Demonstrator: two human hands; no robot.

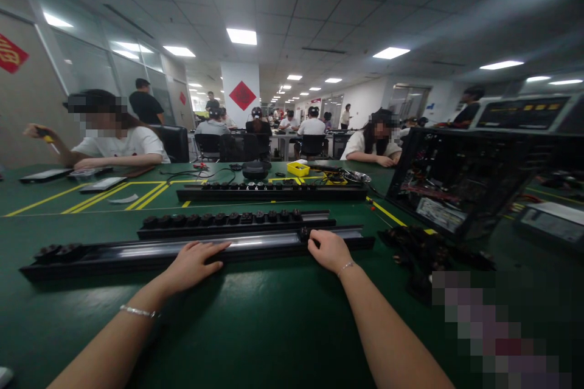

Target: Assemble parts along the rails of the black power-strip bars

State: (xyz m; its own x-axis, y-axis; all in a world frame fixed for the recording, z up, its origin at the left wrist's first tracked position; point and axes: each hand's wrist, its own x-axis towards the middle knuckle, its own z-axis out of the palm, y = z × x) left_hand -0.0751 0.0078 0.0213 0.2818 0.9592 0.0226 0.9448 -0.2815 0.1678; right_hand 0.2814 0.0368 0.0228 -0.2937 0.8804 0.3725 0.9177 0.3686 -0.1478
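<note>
A long black track rail (269, 245) with a shiny inner channel lies across the green table in front of me. My left hand (194, 262) rests on its near edge, fingers stretched out flat, holding nothing. Near the rail's right end, my right hand (327, 250) has its fingers curled round a small black track-light-like piece (303, 233) set in the channel; its exact kind is partly hidden. More round black pieces (59, 252) sit at the rail's left end. Just behind lies a second black rail (237, 230), with a row of several similar black pieces (221, 219) along it.
A third rail (274, 194) lies farther back. To the right are a heap of black parts (424, 249) and an open computer case (449, 188). A yellow tray (298, 168) stands behind. Co-workers sit across the table (255, 310) on the left and right.
</note>
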